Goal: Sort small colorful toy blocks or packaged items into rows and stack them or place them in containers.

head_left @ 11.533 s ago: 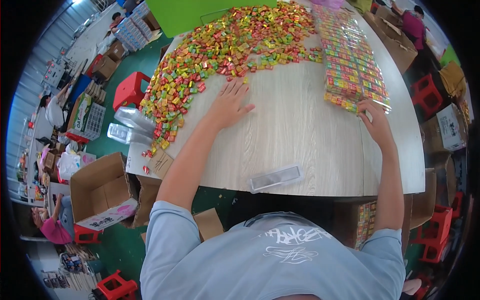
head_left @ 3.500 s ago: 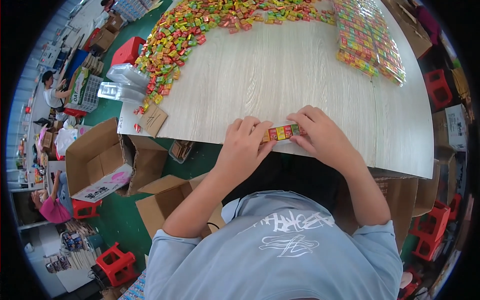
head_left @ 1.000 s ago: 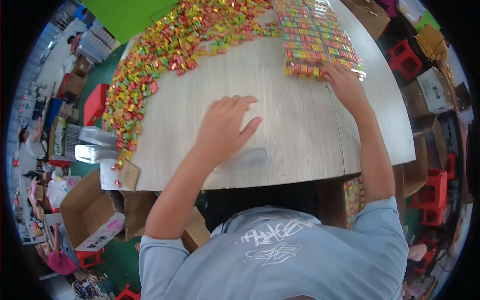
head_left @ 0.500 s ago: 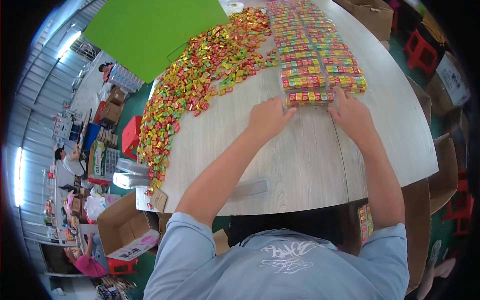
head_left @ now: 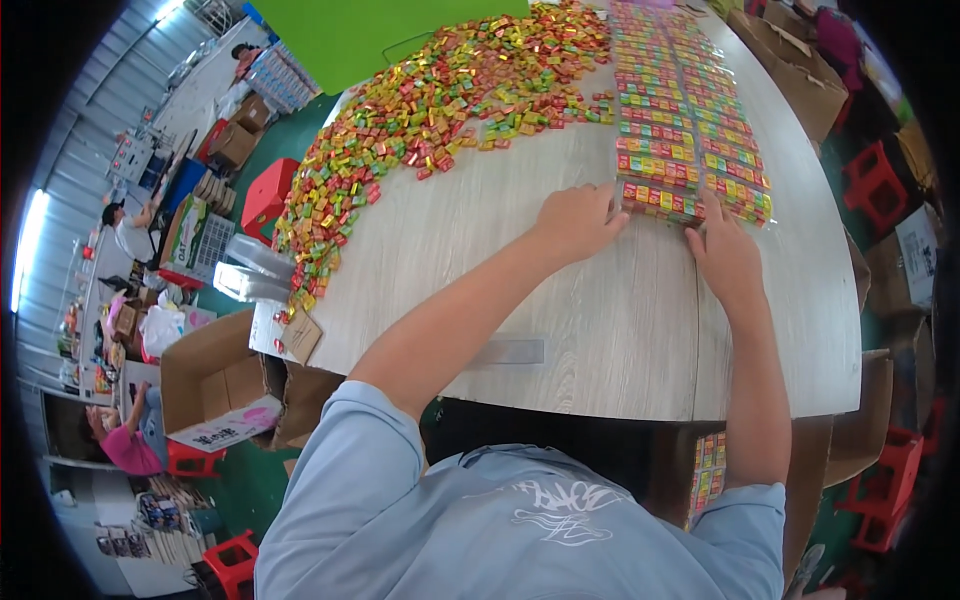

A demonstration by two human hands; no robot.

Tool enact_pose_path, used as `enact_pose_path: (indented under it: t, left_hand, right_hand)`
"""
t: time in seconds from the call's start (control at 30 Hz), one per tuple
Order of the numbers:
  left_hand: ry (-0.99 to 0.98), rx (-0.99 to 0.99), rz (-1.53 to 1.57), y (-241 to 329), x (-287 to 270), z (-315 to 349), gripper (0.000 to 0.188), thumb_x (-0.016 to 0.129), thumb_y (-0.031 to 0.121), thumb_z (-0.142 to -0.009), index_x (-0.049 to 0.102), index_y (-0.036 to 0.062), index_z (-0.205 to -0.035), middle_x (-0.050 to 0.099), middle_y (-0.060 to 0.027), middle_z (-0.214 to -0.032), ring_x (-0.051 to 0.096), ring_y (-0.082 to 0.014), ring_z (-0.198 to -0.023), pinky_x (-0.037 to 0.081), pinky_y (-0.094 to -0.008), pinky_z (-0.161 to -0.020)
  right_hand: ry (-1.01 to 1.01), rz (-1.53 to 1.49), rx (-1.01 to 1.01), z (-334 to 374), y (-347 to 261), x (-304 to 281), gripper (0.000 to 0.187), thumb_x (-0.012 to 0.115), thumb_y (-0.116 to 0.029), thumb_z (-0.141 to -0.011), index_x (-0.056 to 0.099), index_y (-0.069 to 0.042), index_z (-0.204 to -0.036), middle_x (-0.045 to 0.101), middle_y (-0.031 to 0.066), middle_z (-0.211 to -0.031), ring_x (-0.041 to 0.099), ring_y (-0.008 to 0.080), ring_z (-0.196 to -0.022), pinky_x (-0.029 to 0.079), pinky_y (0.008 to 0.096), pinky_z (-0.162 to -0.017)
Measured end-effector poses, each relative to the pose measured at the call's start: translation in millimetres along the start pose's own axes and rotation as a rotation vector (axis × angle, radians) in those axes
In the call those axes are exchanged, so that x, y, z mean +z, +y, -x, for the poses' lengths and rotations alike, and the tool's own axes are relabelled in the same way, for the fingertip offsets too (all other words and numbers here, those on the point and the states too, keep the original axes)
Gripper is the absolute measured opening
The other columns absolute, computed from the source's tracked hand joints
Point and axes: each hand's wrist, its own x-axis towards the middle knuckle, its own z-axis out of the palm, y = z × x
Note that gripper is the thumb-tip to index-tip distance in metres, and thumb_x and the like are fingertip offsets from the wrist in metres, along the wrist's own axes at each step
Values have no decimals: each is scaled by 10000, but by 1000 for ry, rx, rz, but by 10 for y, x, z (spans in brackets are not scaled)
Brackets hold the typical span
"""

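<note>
Red-yellow candy pack [head_left: 660,200]: left hand [head_left: 582,222] at left end, right hand [head_left: 730,252] at right; can't tell whether either grips it.

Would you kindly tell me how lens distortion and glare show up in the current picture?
In the head view, the near edge of the pale wood-grain table appears bowed; also in the head view, a long white tube light glares at far left, and clear plastic trays glint.

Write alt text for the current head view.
A person's left hand and right hand flank the front-left pack of small wrapped pieces, with more packs lined up in two columns beyond on a pale table. A loose heap of colourful pieces lies to the left.
</note>
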Motion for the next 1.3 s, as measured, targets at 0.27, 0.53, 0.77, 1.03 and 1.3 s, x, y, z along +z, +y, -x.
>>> enact_pose_path:
  t: [0.27,0.53,0.77,1.03,1.3]
  left_hand:
    - [22,114,76,-803,-400,756,336,645,329,-1023,648,35,-1185,658,-165,-1156,669,-344,-1064,536,-457,-937]
    - [104,306,343,-1341,-319,1171,244,649,220,-1023,634,40,-1186,607,-143,-1219,583,-334,-1201,478,-438,-1050]
    - [96,274,384,-1394,-391,1206,246,636,241,-1027,637,50,-1182,603,-139,-1239,566,-339,-1227,450,-430,-1080]
    - [45,318,432,-1453,-379,1171,294,623,273,-1041,641,17,-1185,605,-142,-1223,577,-330,-1198,465,-421,-1057]
    - [40,281,482,-1460,-375,1173,261,621,254,-1046,644,37,-1189,591,-126,-1211,587,-292,-1151,499,-390,-1002]
  right_hand:
    - [238,39,-60,43,-74,-44,434,664,-185,-1003,570,-92,-1417,709,162,-1208,716,363,-996,576,464,-819]
    - [401,203,-189,17,16,43,188,646,-127,-1005,667,-60,-1179,690,121,-1082,696,328,-952,559,429,-788]
    - [304,97,-370,-45,-252,2,247,722,-149,-949,686,-52,-1173,654,133,-1171,623,346,-1130,488,461,-992]
    - [120,88,-278,-62,-246,28,252,740,-167,-952,702,-63,-1178,645,123,-1207,597,343,-1186,464,464,-1036]
    - [180,43,-205,-65,-132,79,315,717,-165,-977,651,-59,-1265,635,151,-1261,578,354,-1228,453,451,-1065]
